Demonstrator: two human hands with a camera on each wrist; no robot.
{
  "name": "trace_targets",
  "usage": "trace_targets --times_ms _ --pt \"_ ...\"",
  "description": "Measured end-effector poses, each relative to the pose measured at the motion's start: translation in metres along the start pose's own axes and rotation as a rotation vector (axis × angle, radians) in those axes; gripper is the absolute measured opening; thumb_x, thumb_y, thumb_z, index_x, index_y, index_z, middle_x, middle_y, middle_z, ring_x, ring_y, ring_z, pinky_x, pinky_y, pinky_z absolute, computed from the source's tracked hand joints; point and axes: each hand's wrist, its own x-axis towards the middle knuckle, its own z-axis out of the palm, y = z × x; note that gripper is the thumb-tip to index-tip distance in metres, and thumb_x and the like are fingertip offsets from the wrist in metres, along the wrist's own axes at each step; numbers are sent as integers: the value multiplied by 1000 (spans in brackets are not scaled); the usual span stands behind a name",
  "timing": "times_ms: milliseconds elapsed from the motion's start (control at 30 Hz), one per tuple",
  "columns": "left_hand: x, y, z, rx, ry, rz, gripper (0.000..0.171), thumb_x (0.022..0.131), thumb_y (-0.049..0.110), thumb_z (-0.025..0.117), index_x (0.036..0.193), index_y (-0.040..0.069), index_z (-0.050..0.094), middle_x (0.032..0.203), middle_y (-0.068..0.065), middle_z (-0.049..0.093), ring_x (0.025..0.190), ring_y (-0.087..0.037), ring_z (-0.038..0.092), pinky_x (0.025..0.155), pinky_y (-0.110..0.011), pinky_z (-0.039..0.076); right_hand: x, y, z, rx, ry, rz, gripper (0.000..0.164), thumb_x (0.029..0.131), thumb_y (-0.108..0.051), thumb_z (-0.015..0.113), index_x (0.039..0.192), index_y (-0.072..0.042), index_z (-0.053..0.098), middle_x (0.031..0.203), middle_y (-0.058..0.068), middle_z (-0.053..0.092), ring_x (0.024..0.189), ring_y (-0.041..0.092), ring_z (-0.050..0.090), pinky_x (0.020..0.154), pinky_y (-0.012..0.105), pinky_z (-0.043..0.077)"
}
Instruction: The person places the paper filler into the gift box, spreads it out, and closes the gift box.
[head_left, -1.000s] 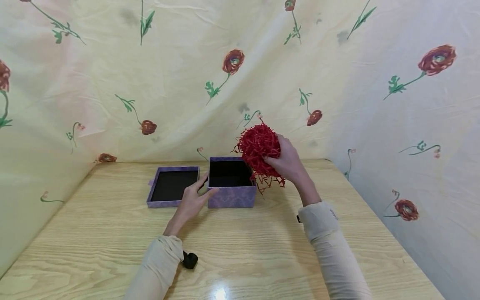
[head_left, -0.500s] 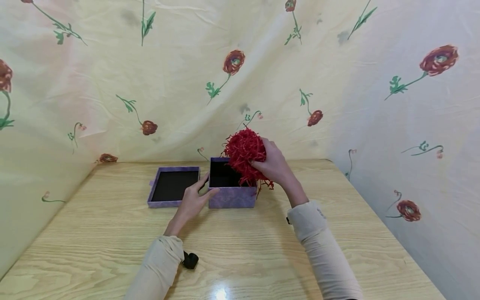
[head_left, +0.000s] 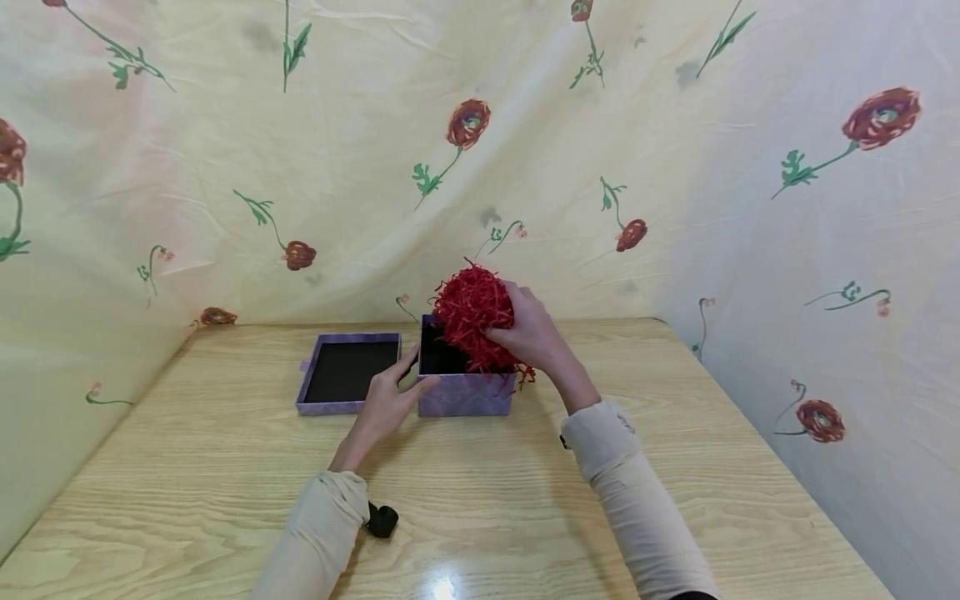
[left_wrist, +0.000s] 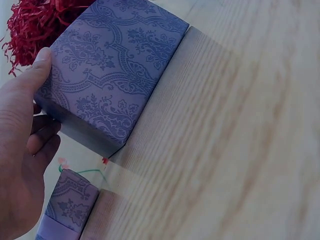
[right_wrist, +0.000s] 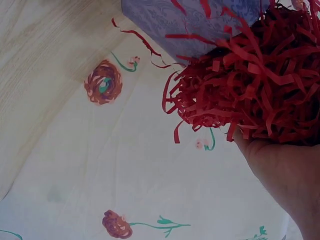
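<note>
My right hand (head_left: 527, 332) grips a bundle of crinkled red shredded paper (head_left: 474, 315) above the right part of a purple patterned box (head_left: 465, 395). Loose strands dangle over the box's right wall. The box's black inside shows at the left; the paper covers the rest. At the box's front left corner my left hand (head_left: 384, 406) holds it, thumb on the front rim and fingers along the left side. In the left wrist view the thumb lies at the edge of the box (left_wrist: 110, 75), the other fingers bent beneath. The right wrist view shows paper strips (right_wrist: 260, 85) bulging past my hand (right_wrist: 280, 165).
Left of the box lies its shallow purple lid (head_left: 348, 408), black inside facing up, with a small ribbon tab. Both stand near the back edge of the wooden table (head_left: 465, 483). Flower-printed cloth (head_left: 360, 167) hangs behind and at the sides.
My right hand has carried the red shredded paper leftward, from beside the box's right edge to over its opening. The left hand and the box have stayed in place.
</note>
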Motion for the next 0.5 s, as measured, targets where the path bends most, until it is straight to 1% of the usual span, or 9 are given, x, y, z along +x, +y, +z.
trace_targets --times_ms 133,233,267,300,367,467,500 --pt "0 -1 0 1 3 -4 75 100 35 72 162 12 37 160 -18 40 146 -37 39 111 -58 40 1 -1 6 -18 -19 -1 75 90 -13 77 154 1 40 136 23 52 123 37 52 103 55 46" --pt "-1 0 -1 0 7 -10 74 99 37 72 161 15 38 159 -17 41 142 -39 44 107 -56 44 2 -1 10 -32 -30 0 76 90 -15 77 154 -1 40 136 22 52 124 35 52 104 54 46" --pt "-1 0 -1 0 7 -10 74 99 37 72 161 16 38 159 -17 41 133 -42 53 106 -55 45 2 -1 11 -34 -33 -1 76 90 -15 77 154 0 40 137 22 53 124 35 52 104 54 46" --pt "-1 0 -1 -2 8 -9 74 99 37 72 161 16 38 159 -17 40 128 -43 57 104 -54 46 2 -1 12 -38 -35 -3 76 90 -15 78 154 -1 41 137 22 53 124 35 52 104 54 46" --pt "-1 0 0 0 11 -6 74 99 38 73 161 16 39 159 -17 41 124 -44 58 102 -53 47 2 -2 14 -46 -41 -3 76 90 -16 78 155 -1 41 137 22 53 124 35 53 103 54 47" --pt "0 1 0 -1 15 -1 74 99 37 73 161 15 39 158 -17 41 127 -43 58 105 -54 46 2 -3 17 -63 -46 0 76 90 -19 78 155 -3 41 137 22 53 124 36 54 102 54 48" --pt "0 1 0 0 18 1 74 98 37 73 161 15 40 158 -17 41 137 -39 50 107 -55 45 2 -4 18 -70 -48 4 77 90 -20 78 155 -4 41 138 22 53 124 36 54 102 54 48"
